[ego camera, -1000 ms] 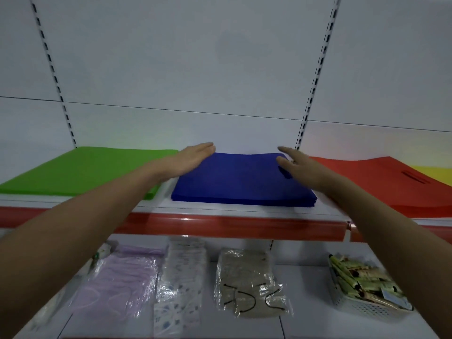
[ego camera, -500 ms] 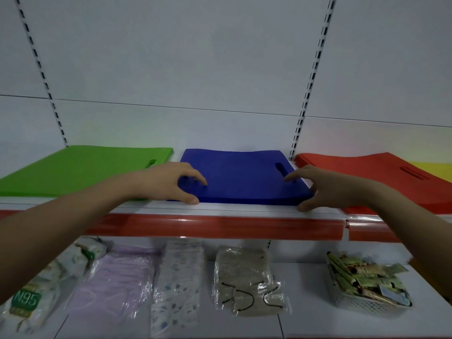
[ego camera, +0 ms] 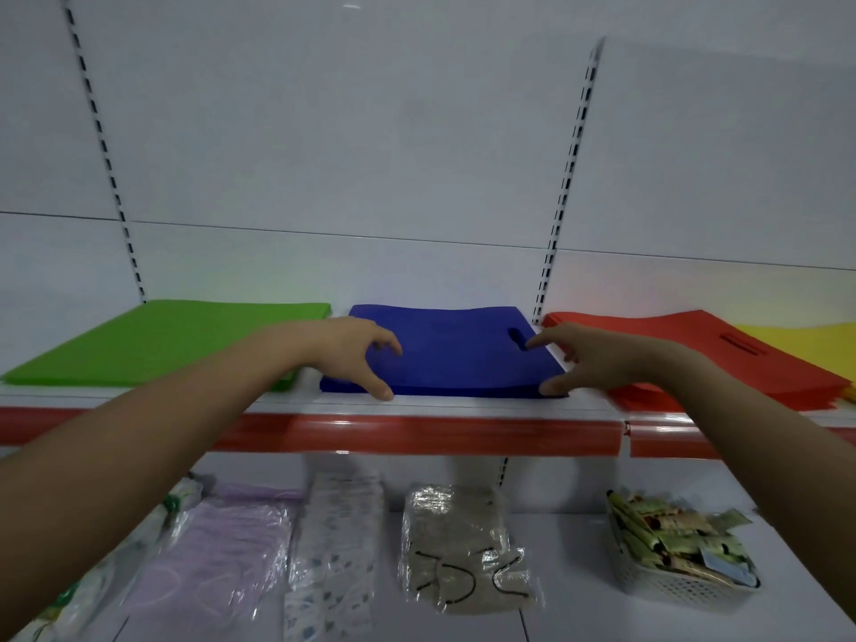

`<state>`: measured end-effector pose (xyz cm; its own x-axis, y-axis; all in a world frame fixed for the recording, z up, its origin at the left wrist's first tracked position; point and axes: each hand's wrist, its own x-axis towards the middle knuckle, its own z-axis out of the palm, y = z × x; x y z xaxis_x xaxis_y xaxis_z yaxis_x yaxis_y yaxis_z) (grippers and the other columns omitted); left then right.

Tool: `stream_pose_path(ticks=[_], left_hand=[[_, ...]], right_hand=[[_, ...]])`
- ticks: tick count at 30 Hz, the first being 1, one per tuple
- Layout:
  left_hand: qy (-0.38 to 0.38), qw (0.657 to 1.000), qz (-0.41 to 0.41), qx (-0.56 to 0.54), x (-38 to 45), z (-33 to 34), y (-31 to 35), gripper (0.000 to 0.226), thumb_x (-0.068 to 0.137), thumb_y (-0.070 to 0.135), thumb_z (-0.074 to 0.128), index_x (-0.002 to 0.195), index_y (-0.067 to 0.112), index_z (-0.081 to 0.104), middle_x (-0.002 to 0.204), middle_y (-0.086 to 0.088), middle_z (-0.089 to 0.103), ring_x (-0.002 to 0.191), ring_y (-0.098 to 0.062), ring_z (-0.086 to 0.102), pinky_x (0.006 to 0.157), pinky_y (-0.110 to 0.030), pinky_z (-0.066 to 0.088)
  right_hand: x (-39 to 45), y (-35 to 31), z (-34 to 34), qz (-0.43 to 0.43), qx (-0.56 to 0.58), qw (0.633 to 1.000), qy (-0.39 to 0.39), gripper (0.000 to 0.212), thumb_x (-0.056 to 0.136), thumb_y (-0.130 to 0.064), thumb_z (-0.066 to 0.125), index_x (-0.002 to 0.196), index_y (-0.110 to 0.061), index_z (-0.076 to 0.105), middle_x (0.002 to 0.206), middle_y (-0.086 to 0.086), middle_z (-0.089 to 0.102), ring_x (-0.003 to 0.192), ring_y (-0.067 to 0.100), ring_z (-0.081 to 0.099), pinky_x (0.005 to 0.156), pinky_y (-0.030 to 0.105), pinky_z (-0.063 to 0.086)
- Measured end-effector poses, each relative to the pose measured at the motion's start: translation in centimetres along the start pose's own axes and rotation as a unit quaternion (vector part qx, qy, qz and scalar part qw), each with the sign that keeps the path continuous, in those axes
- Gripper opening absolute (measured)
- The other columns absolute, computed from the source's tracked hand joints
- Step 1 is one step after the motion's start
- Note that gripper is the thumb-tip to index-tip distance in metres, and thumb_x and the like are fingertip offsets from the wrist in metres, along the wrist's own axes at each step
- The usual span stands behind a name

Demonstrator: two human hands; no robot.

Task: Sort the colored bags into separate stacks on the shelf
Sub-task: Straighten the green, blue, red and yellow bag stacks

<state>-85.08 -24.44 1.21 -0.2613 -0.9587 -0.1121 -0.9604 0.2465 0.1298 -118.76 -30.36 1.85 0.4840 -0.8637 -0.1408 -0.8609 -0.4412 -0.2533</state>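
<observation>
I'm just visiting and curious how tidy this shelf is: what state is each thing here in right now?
Blue bag stack: flat, gripped at both front corners.
Left hand: fingers curled round blue stack's left corner.
Right hand: fingers curled round its right corner.
Green bag stack: flat, untouched.
Red bag stack: flat, front edges fanned.
Yellow bag stack: partly out of view.
White mesh basket: full of packets.

Matt cloth-like blue bags (ego camera: pixel 444 349), glossy red shelf edge (ego camera: pixel 417 435), shiny clear plastic packets (ego camera: pixel 463 549)

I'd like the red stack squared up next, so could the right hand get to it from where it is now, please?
Probably yes: the right hand is at the blue stack, and the red stack lies right beside it on the same shelf, with nothing between them.
</observation>
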Motion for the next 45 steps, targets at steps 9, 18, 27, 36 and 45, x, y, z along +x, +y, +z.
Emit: stream_pose_path(ticks=[9,18,27,36,45], left_hand=[[0.164,0.967,0.038,-0.189,4.2,-0.7,10.4,0.032,0.086,0.047,0.068,0.108,0.024,0.065,0.107,0.002,0.063,0.088,-0.012,0.059,0.077,-0.027,0.049],[0.245,0.905,0.044,-0.345,9.0,2.8,22.1,0.012,0.093,0.032,0.062,0.096,0.021,0.065,0.093,0.002,0.066,0.081,-0.016,0.062,0.068,-0.024,0.049],[0.133,0.981,0.033,-0.140,12.7,5.5,28.3,0.069,0.081,0.059,0.067,0.140,0.037,0.040,0.146,0.009,0.034,0.131,-0.013,0.038,0.109,-0.038,0.037],[0.088,0.988,0.011,-0.125,14.2,5.3,28.9,0.066,0.078,0.046,0.077,0.136,0.042,0.047,0.137,0.021,0.043,0.122,-0.001,0.042,0.109,-0.029,0.036],[0.117,0.992,0.044,-0.003,15.5,4.0,29.2,0.060,0.078,0.042,0.078,0.132,0.035,0.055,0.133,0.017,0.049,0.115,0.001,0.044,0.103,-0.023,0.037]], right_hand=[[-1.9,0.6,-2.6,-0.039,0.114,0.972,0.202,0.021,0.091,-0.041,0.064,0.100,-0.022,0.066,0.095,0.002,0.068,0.084,0.020,0.065,0.081,0.041,0.057],[-4.5,9.1,-2.6,-0.061,0.221,0.946,0.231,0.029,0.098,-0.032,0.057,0.089,-0.004,0.063,0.075,0.007,0.067,0.057,0.010,0.059,0.054,0.027,0.049],[-7.5,24.3,-4.4,-0.071,0.087,0.976,0.188,0.019,0.085,-0.037,0.073,0.095,-0.025,0.064,0.090,-0.008,0.064,0.084,0.014,0.060,0.070,0.025,0.047],[-7.5,30.3,-4.5,-0.120,-0.093,0.986,0.066,0.073,0.074,-0.045,0.081,0.138,-0.030,0.049,0.133,-0.002,0.050,0.122,0.022,0.043,0.104,0.037,0.037],[-6.4,30.6,-4.5,-0.164,-0.083,0.980,0.075,0.060,0.080,-0.038,0.077,0.134,-0.029,0.052,0.126,-0.003,0.053,0.118,0.020,0.047,0.099,0.038,0.040]])
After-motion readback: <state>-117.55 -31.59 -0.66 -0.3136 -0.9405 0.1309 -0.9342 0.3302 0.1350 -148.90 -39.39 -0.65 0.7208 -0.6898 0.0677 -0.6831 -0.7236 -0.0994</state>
